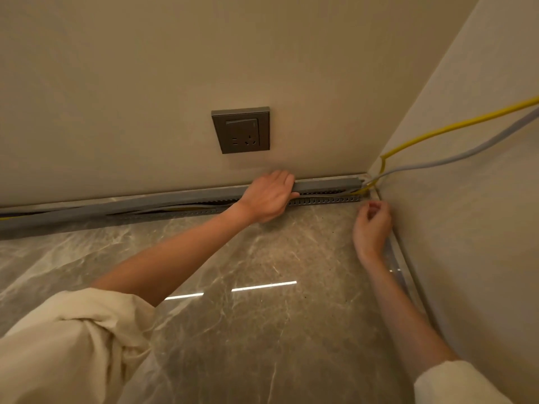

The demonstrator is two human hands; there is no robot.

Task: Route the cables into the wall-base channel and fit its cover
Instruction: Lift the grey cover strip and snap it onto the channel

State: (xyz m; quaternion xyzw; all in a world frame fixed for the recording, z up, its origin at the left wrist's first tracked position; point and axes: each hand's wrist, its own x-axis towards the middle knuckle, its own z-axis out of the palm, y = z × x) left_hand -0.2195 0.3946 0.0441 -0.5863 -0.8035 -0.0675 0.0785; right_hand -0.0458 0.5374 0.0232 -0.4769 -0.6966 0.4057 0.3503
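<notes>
A grey slotted channel (323,201) runs along the foot of the back wall. Its long grey cover (326,184) lies over it at a slant, raised at the corner end and down on the floor far left. My left hand (269,195) grips the cover near its middle, fingers curled over the top. A yellow cable (437,131) and a grey cable (455,160) come down the right wall and enter the channel at the corner. My right hand (373,225) hovers by the corner, fingers loosely curled, holding nothing that I can see.
A grey wall socket with a switch (241,130) sits on the back wall above my left hand. The floor is polished brown marble (262,301). A pale skirting strip (402,266) runs along the right wall.
</notes>
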